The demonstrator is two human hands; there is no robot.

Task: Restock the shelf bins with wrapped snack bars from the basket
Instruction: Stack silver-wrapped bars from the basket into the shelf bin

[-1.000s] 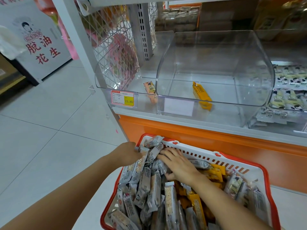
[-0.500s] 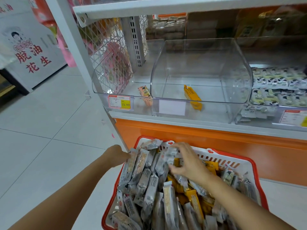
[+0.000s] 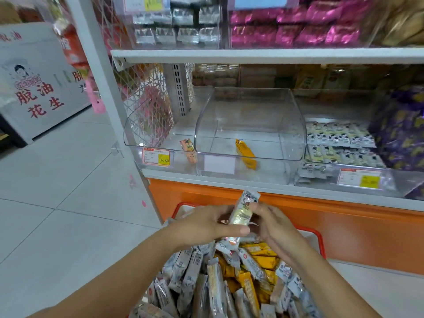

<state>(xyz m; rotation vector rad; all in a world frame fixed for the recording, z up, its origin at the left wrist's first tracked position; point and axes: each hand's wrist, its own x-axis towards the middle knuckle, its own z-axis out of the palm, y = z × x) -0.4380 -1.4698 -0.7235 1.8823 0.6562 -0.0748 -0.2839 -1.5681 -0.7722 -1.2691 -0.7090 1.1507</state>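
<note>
We hold one pale, silver-and-cream wrapped snack bar (image 3: 243, 211) upright between our two hands, above the near end of the red plastic basket (image 3: 320, 237); our left hand (image 3: 206, 223) cups it from the side with the thumb stretched along underneath, and our right hand (image 3: 273, 223) pinches its lower half with curled fingers, so both are closed on the same bar; we judge the two-handed hold is there to square the bar and turn it end-up before it goes to the shelf; the basket below is heaped with more grey-white and orange wrapped bars (image 3: 231, 283), packed loosely at all angles, which is likely why a single one is lifted clear of the pile first; ahead, the clear curved plastic bin in the middle of the shelf (image 3: 251, 125) is nearly bare, with one orange wrapped bar (image 3: 245, 153) lying near its front, and the open clear bin to its left (image 3: 158, 143) holds only one peach-coloured bar (image 3: 189, 150) leaning against the divider wall; the bin on the right (image 3: 339, 143) is already stacked with pale bars that look like ours, though the print is too blurred to be sure; the way up is open over the orange shelf base (image 3: 229, 193), but each bin has a raised front lip, and the white shelf board above (image 3: 263, 56) limits headroom, so we expect the bar must rise over the lip and go in low.
</note>
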